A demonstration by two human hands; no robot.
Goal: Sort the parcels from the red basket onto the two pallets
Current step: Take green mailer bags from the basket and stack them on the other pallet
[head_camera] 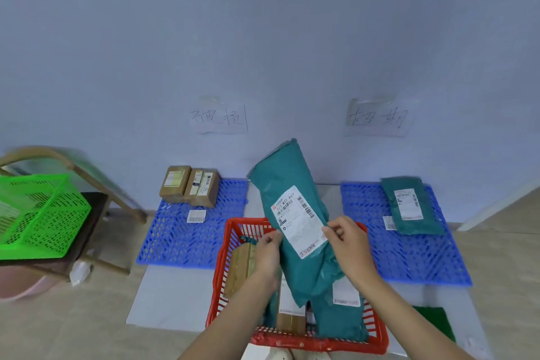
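— Why is the teal bag (292, 213) raised above the red basket (233, 231)?
— Left hand (267, 253) and right hand (347, 245) pinch its sides, label up, likely to choose between the left pallet (175, 242) and right pallet (415, 257).

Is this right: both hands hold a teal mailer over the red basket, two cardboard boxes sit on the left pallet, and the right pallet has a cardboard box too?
One error. The right pallet holds a teal mailer bag, not a cardboard box, as the head view shows. The rest stands: left hand and right hand hold the teal mailer over the red basket, and two cardboard boxes sit on the left pallet.
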